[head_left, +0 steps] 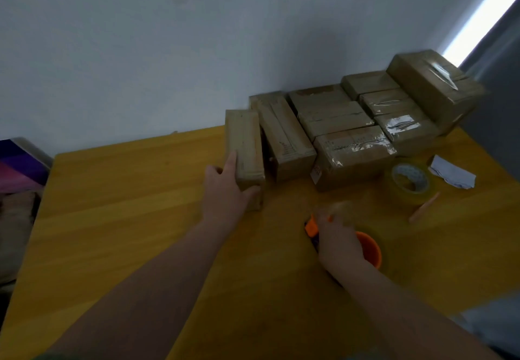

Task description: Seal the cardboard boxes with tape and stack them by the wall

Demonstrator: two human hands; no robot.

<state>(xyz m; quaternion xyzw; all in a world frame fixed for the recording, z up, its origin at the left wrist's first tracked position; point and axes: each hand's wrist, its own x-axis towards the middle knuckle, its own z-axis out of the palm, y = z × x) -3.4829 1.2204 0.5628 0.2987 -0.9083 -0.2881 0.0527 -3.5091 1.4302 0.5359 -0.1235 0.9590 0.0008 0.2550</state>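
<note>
A narrow cardboard box (pixel 245 146) stands on the yellow table (pixel 126 205), leftmost in a row of boxes. My left hand (pixel 225 191) grips its near end, fingers along the left side and thumb on the front. To its right lie another long box (pixel 284 134) and several taped boxes (pixel 351 148) stacked against the wall (pixel 168 50), with one larger box (pixel 433 89) on top at the far right. My right hand (pixel 337 236) is blurred and hovers over an orange tape dispenser (pixel 371 250); whether it holds it is unclear. A clear tape roll (pixel 410 182) lies to the right.
A wooden stick (pixel 423 207) lies by the tape roll, and a crumpled white paper (pixel 453 174) sits behind it. Purple and pink items (pixel 19 165) are off the table's left edge. A window strip (pixel 484 11) glows at the top right.
</note>
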